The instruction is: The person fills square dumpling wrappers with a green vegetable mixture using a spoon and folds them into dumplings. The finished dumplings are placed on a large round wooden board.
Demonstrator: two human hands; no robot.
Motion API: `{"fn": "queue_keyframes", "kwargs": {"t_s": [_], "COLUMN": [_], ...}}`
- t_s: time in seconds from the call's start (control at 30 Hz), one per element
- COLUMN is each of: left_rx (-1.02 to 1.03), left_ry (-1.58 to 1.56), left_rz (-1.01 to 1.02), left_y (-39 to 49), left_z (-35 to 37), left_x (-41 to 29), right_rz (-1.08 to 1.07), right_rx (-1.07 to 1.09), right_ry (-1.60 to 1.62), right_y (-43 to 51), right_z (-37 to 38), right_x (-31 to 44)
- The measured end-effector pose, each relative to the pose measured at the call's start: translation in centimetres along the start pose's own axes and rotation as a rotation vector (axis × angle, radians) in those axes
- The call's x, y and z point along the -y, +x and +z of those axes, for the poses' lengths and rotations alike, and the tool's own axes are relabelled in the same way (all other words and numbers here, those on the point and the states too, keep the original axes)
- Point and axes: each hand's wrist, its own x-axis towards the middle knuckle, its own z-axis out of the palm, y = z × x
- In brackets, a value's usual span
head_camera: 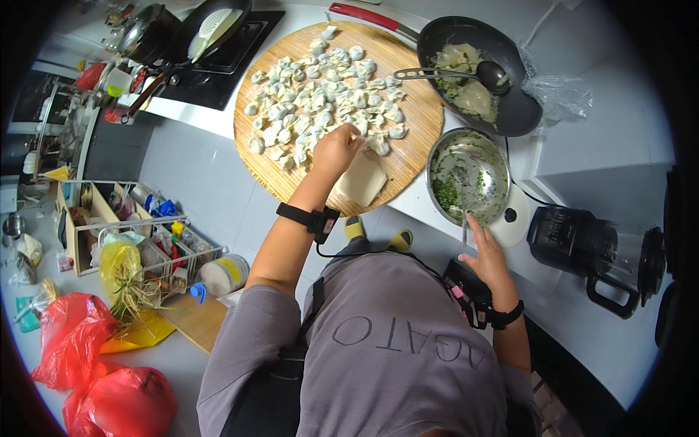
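My left hand (337, 148) is over the round wooden board (423, 109), its fingers bunched at the near edge of a group of folded wontons (327, 93). Whether something is pinched in its fingers is hidden. Right beside it lies a stack of pale, square dough wrappers (360, 183). My right hand (486, 254) is at the near rim of a steel bowl (499, 175), thumb and fingers apart. Chopped green filling (445, 194) clings inside this bowl. A thin utensil handle (464, 232) sticks out over the rim, close to my right fingertips.
A frying pan (521, 117) with dough pieces and a black ladle (491, 76) stands behind the bowl. A blender jug (611, 257) lies at right. Left of the board is a black cooktop (218, 84) with a wok (188, 41). Red plastic bags (128, 404) are at lower left.
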Motion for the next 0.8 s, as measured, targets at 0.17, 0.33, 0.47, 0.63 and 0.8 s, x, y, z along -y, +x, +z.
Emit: {"fn": "queue_keyframes", "kwargs": {"t_s": [0.17,0.33,0.47,0.63,0.8], "left_rx": [0.102,0.031,0.017,-0.029,-0.136], "left_ry": [0.22,0.271,0.353,0.284,0.14], "left_rz": [0.09,-0.001,-0.025,0.067,0.209], "left_y": [-2.5,-2.2,-1.2,-1.7,-2.9], "left_z": [0.0,1.7,2.5,2.9,2.1], "left_x": [1.6,1.3,1.1,1.7,2.4], "right_rz": [-0.034,-0.202,-0.264,-0.301,-0.383], "right_rx": [-0.144,-0.251,-0.188,-0.346,-0.569], "right_ry": [-0.103,-0.106,-0.18,-0.205,-0.177], "right_y": [1.1,1.4,2.2,3.4,4.0], "right_z": [3.4,2.8,2.8,3.8,2.3], "right_x": [-1.3,-0.4,1.2,1.0,0.5]}}
